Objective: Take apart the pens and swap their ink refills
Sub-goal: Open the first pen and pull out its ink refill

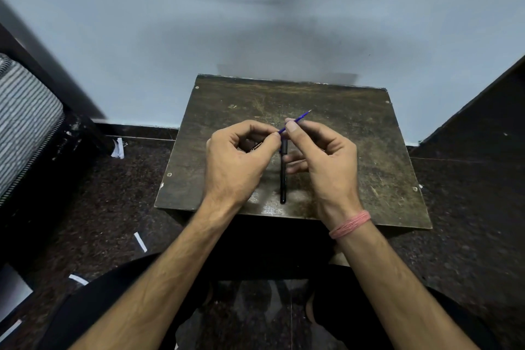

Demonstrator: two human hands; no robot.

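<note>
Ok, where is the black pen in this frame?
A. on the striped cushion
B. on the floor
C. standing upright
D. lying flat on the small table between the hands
D: the black pen lies flat on the table, between the left hand and the right hand, which pinch a blue refill.

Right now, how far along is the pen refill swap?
Started, not finished. The right hand pinches a blue refill, partly out of the pen barrel held in the left hand, so one pen looks opened. A black pen lies on the small table; whether it's been opened is unclear. No swap shows yet.
</note>
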